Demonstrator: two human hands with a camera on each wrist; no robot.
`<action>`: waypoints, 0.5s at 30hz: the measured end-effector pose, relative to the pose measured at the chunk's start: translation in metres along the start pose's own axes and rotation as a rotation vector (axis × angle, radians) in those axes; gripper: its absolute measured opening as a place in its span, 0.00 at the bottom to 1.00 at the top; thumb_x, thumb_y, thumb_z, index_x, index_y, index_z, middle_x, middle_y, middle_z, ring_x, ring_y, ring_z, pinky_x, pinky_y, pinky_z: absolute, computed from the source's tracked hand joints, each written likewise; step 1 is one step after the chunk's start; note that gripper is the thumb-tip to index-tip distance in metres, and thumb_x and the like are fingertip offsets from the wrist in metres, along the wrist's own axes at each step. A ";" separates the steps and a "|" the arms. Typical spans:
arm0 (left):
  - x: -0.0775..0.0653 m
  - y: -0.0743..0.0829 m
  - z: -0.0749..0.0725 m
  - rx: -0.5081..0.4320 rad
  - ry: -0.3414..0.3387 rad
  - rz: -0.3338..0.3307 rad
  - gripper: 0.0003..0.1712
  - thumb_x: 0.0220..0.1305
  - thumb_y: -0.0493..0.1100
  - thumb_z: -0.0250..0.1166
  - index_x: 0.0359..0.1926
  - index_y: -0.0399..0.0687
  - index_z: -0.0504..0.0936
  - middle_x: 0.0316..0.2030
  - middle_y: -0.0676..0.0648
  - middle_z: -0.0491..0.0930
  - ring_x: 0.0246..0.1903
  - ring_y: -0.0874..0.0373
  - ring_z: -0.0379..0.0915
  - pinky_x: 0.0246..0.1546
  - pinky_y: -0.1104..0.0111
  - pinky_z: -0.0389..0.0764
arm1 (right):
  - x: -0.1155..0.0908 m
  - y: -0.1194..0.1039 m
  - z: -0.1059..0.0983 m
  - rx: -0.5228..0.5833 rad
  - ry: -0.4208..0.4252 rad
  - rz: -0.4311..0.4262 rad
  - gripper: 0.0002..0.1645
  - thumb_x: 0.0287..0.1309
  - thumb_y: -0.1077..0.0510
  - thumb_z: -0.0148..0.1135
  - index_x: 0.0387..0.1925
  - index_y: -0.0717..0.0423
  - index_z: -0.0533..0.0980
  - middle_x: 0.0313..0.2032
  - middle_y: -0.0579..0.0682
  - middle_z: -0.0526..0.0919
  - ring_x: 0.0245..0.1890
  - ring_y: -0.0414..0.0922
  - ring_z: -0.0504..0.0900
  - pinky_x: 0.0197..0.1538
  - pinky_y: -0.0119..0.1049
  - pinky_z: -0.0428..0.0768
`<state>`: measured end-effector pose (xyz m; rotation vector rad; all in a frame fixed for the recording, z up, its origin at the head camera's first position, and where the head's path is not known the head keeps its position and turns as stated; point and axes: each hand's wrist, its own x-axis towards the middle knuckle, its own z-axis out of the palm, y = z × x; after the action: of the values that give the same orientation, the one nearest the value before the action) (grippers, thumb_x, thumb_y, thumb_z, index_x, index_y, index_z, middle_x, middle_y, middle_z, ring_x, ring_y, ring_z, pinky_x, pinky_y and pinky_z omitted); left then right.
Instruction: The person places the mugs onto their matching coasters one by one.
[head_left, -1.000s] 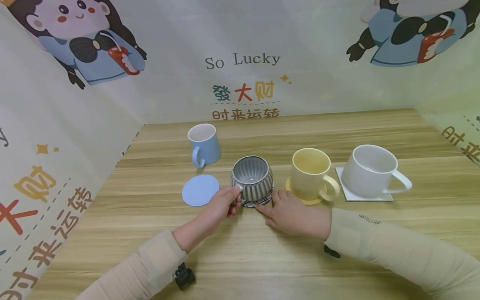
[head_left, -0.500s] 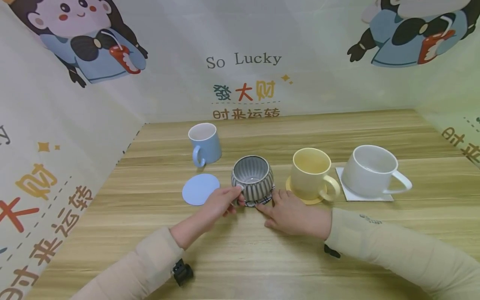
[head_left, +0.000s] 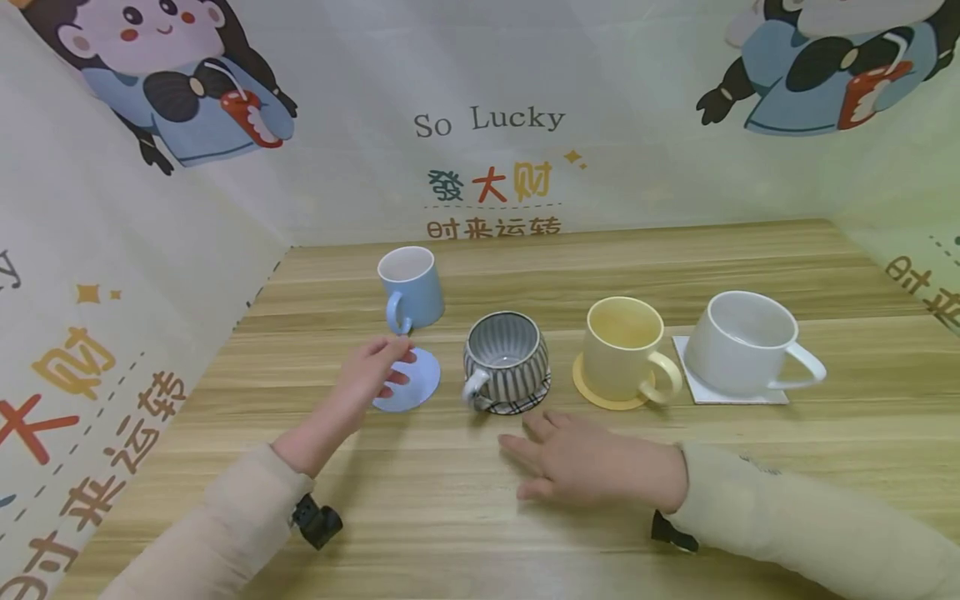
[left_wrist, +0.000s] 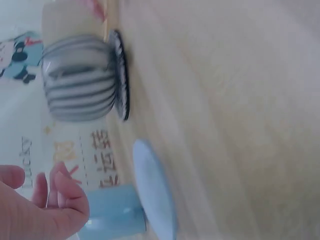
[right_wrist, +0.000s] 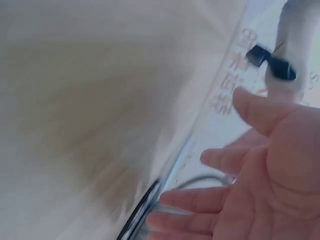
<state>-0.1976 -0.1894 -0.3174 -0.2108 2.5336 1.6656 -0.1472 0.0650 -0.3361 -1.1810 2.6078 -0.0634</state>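
Observation:
My left hand [head_left: 372,375] hovers over the round blue coaster [head_left: 420,387], fingers loosely bent and holding nothing. Just beyond its fingertips stands the light blue mug [head_left: 422,292], handle towards me. The grey striped mug [head_left: 517,379] sits upright on a round checked coaster [head_left: 528,404], its handle pointing to the front left. My right hand [head_left: 581,458] is spread, fingers apart, in front of that coaster and grips nothing. In the left wrist view the striped mug [left_wrist: 80,80], the blue coaster [left_wrist: 154,190] and the blue mug [left_wrist: 112,212] appear sideways beyond my left hand [left_wrist: 45,210].
A yellow mug [head_left: 618,350] stands on a round yellow coaster [head_left: 592,392], right of the striped mug. Further right a wide white mug [head_left: 738,350] rests on a square white coaster [head_left: 735,397]. A printed cloth [head_left: 637,125] walls the wooden table [head_left: 450,533] at the back and sides.
My left hand has let go of the striped mug's handle and moved left and up over the blue coaster. My right hand has drawn back towards me from the checked coaster.

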 end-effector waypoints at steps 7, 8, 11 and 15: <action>0.016 0.007 -0.015 -0.077 0.117 -0.032 0.23 0.66 0.45 0.47 0.58 0.37 0.62 0.47 0.46 0.68 0.37 0.58 0.68 0.33 0.72 0.67 | 0.019 -0.025 0.007 -0.001 -0.017 -0.133 0.39 0.61 0.34 0.44 0.69 0.46 0.55 0.68 0.61 0.52 0.65 0.63 0.56 0.66 0.48 0.55; 0.018 0.008 -0.015 -0.084 0.127 -0.035 0.24 0.66 0.45 0.47 0.59 0.37 0.61 0.49 0.45 0.68 0.38 0.57 0.67 0.35 0.71 0.67 | 0.023 -0.028 0.007 0.002 -0.011 -0.140 0.40 0.61 0.34 0.44 0.69 0.46 0.54 0.68 0.60 0.51 0.65 0.62 0.55 0.66 0.48 0.55; 0.025 0.008 -0.017 -0.084 0.137 -0.046 0.26 0.67 0.45 0.47 0.62 0.36 0.59 0.55 0.42 0.65 0.44 0.52 0.66 0.41 0.67 0.68 | 0.037 -0.037 0.006 0.013 0.013 -0.153 0.40 0.60 0.33 0.44 0.69 0.45 0.54 0.69 0.58 0.49 0.66 0.62 0.52 0.67 0.50 0.53; 0.034 0.007 -0.018 -0.050 0.122 -0.056 0.28 0.68 0.45 0.46 0.64 0.35 0.56 0.59 0.38 0.62 0.49 0.47 0.64 0.47 0.61 0.68 | 0.059 -0.049 0.005 0.028 0.032 -0.140 0.42 0.58 0.31 0.44 0.69 0.43 0.53 0.70 0.56 0.47 0.68 0.62 0.46 0.66 0.53 0.50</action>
<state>-0.2323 -0.2052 -0.3089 -0.3947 2.5469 1.7479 -0.1471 -0.0113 -0.3474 -1.3611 2.5391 -0.1478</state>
